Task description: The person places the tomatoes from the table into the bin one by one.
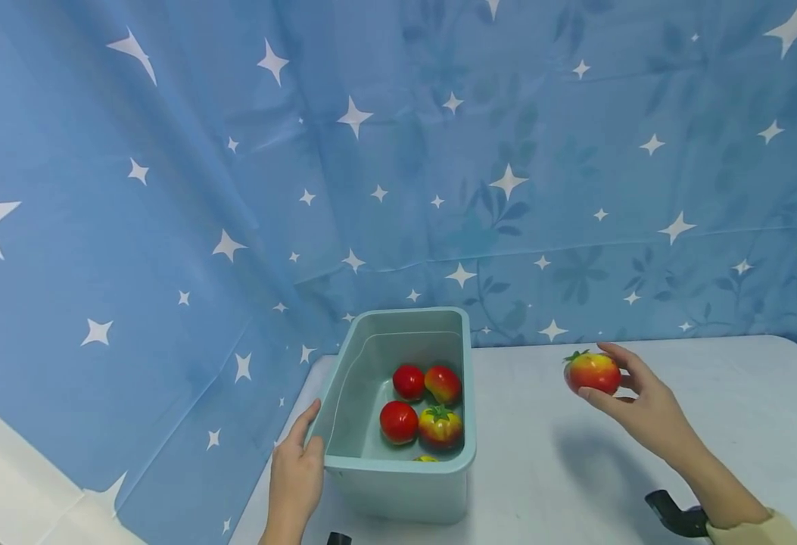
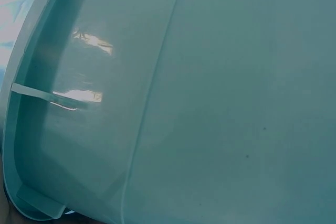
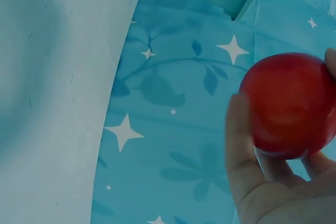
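We see the white desk [image 1: 711,393] carrying a teal bin [image 1: 398,484] at its left edge, our left hand [image 1: 296,473] resting straight fingers on the bin's near left wall, while our right hand [image 1: 650,412] curls its fingers round a red-yellow tomato [image 1: 593,372], raised above open desk to the right.

A pale table [image 1: 711,424] fills the lower right of the head view. Behind it, a blue curtain [image 1: 398,151] printed with white stars and faint leaves covers the upper frame. At the lower left edge lies a white strip [image 1: 3,484].
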A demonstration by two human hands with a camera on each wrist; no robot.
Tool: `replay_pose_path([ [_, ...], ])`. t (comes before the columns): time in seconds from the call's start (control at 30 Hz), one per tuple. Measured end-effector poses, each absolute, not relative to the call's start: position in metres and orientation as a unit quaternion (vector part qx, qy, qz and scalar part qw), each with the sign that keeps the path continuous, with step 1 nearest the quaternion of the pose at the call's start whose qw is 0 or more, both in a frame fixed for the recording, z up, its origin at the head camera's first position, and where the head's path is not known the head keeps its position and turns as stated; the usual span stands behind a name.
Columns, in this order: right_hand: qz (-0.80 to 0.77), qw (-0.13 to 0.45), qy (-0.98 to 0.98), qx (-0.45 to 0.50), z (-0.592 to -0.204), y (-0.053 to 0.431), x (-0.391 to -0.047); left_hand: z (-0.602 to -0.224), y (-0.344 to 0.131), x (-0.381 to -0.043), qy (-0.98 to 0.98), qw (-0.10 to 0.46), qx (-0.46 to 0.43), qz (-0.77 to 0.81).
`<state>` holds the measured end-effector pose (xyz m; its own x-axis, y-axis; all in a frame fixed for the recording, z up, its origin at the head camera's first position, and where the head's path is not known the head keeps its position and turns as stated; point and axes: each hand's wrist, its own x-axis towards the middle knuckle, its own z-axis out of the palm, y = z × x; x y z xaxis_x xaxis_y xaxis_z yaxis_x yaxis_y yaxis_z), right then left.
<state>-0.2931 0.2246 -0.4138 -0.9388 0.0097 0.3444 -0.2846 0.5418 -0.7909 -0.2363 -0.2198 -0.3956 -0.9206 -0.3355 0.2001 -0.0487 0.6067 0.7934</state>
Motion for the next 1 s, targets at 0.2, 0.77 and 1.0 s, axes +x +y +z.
replay_pose_path([
  [0.2, 0.49, 0.151, -0.856, 0.071, -0.4146, 0.2266, -0.2944, -0.3946, -0.2193, -0.236, -0.881, 0.167, 0.105, -0.431],
  [0.77, 0.501, 0.166, -0.848, 0.045, -0.4115, 0.2264, -0.2945, -0.3966, -0.2208, -0.2361, -0.881, 0.166, 0.11, -0.43],
  [1.0, 0.49, 0.152, -0.856, 0.068, -0.4117, 0.2232, -0.2938, -0.3959, -0.2202, -0.2361, -0.88, 0.163, 0.108, -0.433],
])
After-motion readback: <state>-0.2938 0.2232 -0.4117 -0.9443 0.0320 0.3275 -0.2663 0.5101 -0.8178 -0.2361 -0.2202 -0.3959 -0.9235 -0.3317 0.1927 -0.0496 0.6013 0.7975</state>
